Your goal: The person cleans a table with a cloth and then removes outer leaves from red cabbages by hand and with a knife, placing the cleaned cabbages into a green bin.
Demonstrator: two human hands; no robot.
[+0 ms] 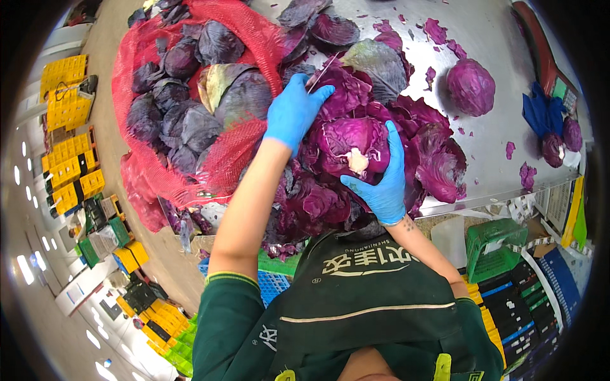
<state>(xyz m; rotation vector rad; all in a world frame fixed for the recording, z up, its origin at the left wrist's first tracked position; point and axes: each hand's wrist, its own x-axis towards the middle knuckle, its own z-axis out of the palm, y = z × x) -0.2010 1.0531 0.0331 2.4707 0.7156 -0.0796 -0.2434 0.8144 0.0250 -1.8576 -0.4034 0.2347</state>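
My right hand (383,178), in a blue glove, cups a peeled red cabbage (345,143) from the right and below. Its pale cut stem faces me. My left hand (296,112), also gloved in blue, is up and left of that head, gripping what looks like a knife (324,71); only a thin blade shows, edge-on, and the handle is hidden in the fist. Loose purple leaves (317,202) pile under and around the head. Left of my left hand lies an open red mesh sack (224,171) full of dull, unpeeled cabbages (183,121).
On the metal table (486,157) at right sit another peeled cabbage (469,87) and leaf scraps. Farther right stand a red scale with a display (557,88) and a blue cloth (543,112). A green crate (495,247) is below the table edge; yellow crates (71,157) stand far left.
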